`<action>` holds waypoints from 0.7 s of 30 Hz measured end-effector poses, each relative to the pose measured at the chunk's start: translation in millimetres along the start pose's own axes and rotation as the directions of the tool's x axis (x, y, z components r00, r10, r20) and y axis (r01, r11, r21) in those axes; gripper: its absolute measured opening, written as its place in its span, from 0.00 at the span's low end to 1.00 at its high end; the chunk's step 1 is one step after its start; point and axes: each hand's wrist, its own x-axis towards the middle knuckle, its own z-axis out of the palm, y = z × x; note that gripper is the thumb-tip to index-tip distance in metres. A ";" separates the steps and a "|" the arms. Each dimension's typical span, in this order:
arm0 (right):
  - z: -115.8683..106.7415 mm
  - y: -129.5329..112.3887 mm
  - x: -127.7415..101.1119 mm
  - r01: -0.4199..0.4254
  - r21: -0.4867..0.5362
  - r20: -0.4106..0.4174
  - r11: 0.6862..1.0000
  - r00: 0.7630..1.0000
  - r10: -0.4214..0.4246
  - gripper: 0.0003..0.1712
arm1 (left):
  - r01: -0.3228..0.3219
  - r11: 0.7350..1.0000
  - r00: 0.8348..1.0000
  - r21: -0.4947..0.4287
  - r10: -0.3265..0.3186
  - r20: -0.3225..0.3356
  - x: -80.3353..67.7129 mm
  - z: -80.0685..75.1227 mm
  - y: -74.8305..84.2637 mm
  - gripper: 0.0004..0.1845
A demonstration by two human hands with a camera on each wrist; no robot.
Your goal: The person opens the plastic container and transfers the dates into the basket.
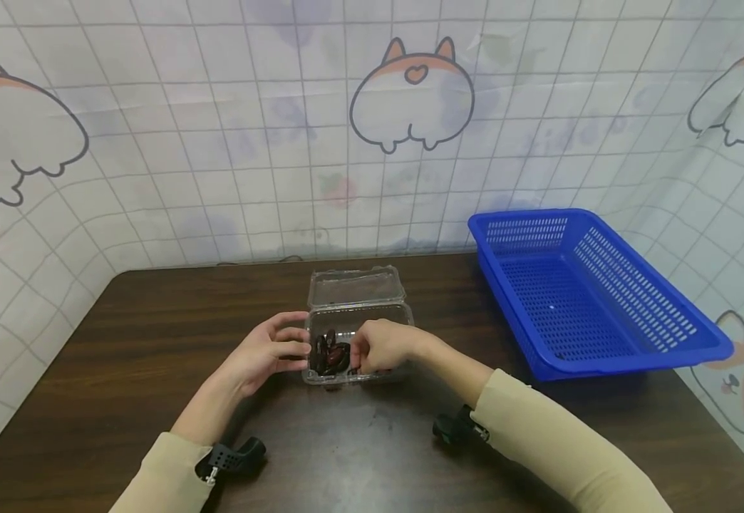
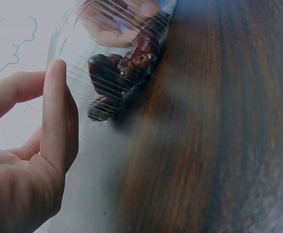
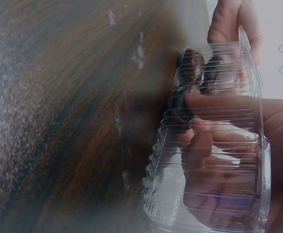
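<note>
A clear plastic clamshell box (image 1: 354, 342) sits on the dark wooden worktop (image 1: 154, 335), right between the two hands, its hinged lid (image 1: 355, 286) thrown open on the far side of them. The left hand (image 1: 268, 350) rests with straight, relaxed fingers (image 2: 54, 111) against the box's near-left wall, steadying it and clasping nothing. The right hand (image 1: 381, 345) reaches down inside the box with its fingers (image 3: 199, 145) curled beside the dark, glossy dates (image 1: 329, 353) heaped at the left-hand end; whether it already pinches one cannot be told. The box looks thin, light and springy, likely to skid or buckle, so it is best braced low at its ribbed wall. The dates seem soft, a little sticky and easily squashed; a gentle fingertip pinch across the middle suits them. A blue perforated basket (image 1: 586, 285) stands well beyond the right hand.
</note>
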 end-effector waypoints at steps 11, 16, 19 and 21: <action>1.5 -1.9 0.8 -0.028 0.030 -0.008 0.999 1.000 0.028 0.06 | 0.015 1.000 1.000 -0.002 -0.015 -0.005 -0.8 -1.5 -2.2 0.34; -3.7 -2.8 -0.6 -0.033 0.110 -0.032 0.993 0.999 0.036 0.06 | 0.006 1.000 1.000 -0.004 -0.007 -0.012 0.0 -1.2 -2.2 0.34; -8.7 -2.7 -2.9 0.001 0.154 -0.043 0.988 0.999 0.005 0.08 | -0.003 1.000 1.000 -0.005 0.003 -0.009 0.5 -0.7 -0.9 0.34; -12.3 -2.4 -5.0 0.040 0.176 -0.056 0.984 0.998 -0.030 0.09 | -0.002 1.000 1.000 -0.005 0.002 -0.009 -0.1 -1.3 0.3 0.34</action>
